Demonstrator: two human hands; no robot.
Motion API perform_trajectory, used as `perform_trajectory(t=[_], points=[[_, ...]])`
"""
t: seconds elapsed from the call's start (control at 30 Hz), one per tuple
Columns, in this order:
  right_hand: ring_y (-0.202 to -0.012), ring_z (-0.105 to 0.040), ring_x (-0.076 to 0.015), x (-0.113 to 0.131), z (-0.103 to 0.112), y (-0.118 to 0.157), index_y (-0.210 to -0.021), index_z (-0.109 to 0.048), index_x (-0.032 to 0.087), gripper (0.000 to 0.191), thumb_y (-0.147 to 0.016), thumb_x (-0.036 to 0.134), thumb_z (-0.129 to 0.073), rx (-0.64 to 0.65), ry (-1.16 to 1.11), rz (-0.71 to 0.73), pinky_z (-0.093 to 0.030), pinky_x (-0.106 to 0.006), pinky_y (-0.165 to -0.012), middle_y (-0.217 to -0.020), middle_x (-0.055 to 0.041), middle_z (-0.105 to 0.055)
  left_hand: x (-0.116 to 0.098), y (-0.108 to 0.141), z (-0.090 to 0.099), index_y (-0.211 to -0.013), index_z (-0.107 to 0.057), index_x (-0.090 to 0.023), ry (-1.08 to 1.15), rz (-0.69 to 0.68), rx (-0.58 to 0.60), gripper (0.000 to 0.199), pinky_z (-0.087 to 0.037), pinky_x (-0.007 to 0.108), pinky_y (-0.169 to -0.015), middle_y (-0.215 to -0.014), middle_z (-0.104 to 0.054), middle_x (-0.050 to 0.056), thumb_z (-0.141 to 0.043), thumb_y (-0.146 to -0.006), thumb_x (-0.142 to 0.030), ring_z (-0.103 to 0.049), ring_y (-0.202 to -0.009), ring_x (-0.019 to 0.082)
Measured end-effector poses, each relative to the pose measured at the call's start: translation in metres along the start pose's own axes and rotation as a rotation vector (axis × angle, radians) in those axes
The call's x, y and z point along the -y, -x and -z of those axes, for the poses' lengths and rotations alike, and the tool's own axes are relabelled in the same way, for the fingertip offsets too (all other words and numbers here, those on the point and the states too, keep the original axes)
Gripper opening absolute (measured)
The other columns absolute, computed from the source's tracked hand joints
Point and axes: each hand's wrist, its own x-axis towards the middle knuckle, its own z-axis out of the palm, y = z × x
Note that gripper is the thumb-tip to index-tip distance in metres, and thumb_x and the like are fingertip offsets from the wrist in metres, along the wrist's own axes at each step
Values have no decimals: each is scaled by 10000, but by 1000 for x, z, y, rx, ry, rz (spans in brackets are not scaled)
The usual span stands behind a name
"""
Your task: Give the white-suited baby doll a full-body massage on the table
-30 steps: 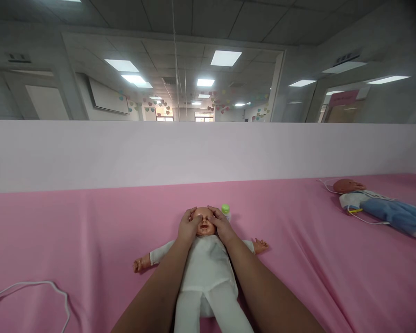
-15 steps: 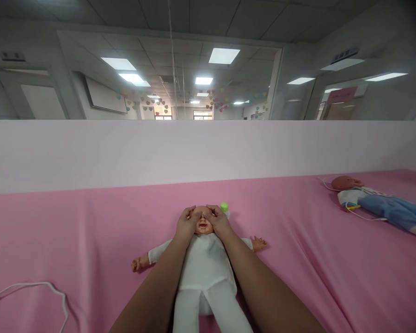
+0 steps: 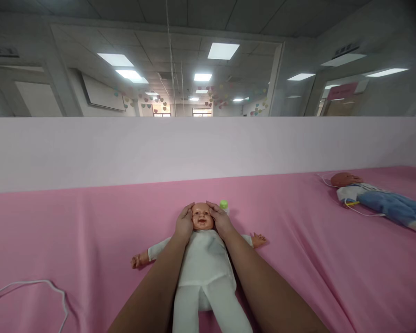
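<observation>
A baby doll (image 3: 204, 259) in white clothes lies on its back, arms spread to both sides. My left hand (image 3: 185, 224) rests along one side of the doll's head (image 3: 202, 217), fingers stretched and lying against it. On the other side, my right hand (image 3: 221, 221) lies against the head in the same way, thumb near the temple. The doll's face shows between my two hands. Just behind my right hand stands a small bottle with a green cap (image 3: 223, 204), its lower part mostly hidden.
A pink cloth (image 3: 100, 245) covers the surface. At the far right lies a second doll in blue trousers (image 3: 384, 203) with a thin white cord. A white cable (image 3: 34, 281) curves at the lower left. Behind is a low white wall (image 3: 142, 150) with glass above.
My thumbs have slid outward from the doll's eyes and brow to the sides of its head, uncovering the face. The view has tilted slightly.
</observation>
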Motion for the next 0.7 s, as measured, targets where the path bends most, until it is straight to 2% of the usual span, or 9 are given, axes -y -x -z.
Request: perform_trajectory(t=[0.13, 0.23, 0.5, 0.7], points=[[-1347, -556, -300, 3, 0, 2, -1195, -768, 314, 505, -713, 448, -836, 60, -123, -41, -341, -484, -1223, -1357, -21, -703, -3, 2, 0, -1240, -727, -196, 11, 9, -14, 417, -456, 432, -1118, -1340, -699, 123, -673, -872, -387, -626, -1259, 279], [-1318, -572, -299, 5, 0, 4, -1204, -757, 323, 499, -721, 426, -829, 81, -138, -63, -365, -493, -1201, -1340, -20, -705, -4, 2, 1, -1215, -745, -214, -15, 15, -18, 421, -453, 431, -1117, -1328, -704, 112, -723, -837, -396, -618, -1267, 288], [-1239, -589, -277, 13, -1, 9, -1203, -711, 298, 516, -722, 434, -840, 73, 125, 34, -438, -448, -1117, -1295, -35, -686, -8, 6, 2, -1272, -685, -195, 37, 55, 71, 666, -542, 412, -968, -1235, -723, 122, -897, -664, -366, -696, -1076, 274], [-1118, -626, -264, 18, -6, 10, -1151, -687, 270, 551, -668, 456, -876, 12, 219, 1, -499, -416, -1008, -1162, -37, -700, -9, 3, 1, -1181, -720, -185, -42, 34, 21, 621, -537, 410, -962, -1159, -747, 120, -918, -622, -371, -707, -1045, 280]])
